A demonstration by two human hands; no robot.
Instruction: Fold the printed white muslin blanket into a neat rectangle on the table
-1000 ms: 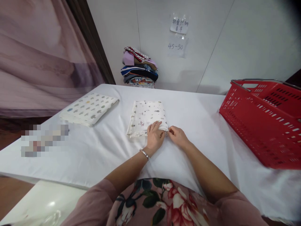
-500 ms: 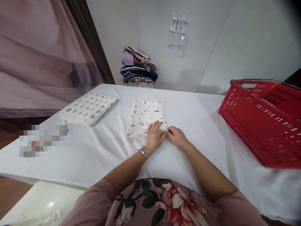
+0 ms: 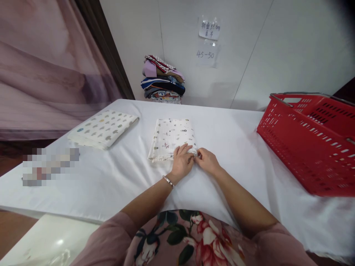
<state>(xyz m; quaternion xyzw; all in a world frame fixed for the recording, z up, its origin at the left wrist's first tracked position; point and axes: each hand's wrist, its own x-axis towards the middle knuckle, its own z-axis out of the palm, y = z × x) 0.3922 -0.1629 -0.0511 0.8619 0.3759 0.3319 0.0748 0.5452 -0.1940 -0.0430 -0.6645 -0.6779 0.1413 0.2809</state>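
A folded white cloth with small printed figures (image 3: 170, 135) lies in the middle of the white-covered table. My left hand (image 3: 183, 160) rests on its near right corner, thumb and fingers closed on the layered edge. Just to the right, my right hand (image 3: 207, 160) pinches the same corner from the side. The layers bunch up a little between both hands. The exact grip of the fingertips is partly hidden.
Another folded cloth with grey printed shapes (image 3: 107, 127) lies at the left. A red plastic basket (image 3: 299, 147) stands at the right. Behind the table is a stack of folded fabrics (image 3: 163, 81). A blurred-out item (image 3: 51, 166) lies at the left edge.
My right fingers have shifted very slightly at the cloth's corner. The cloth and my left hand stay in nearly the same place; the view has moved a little.
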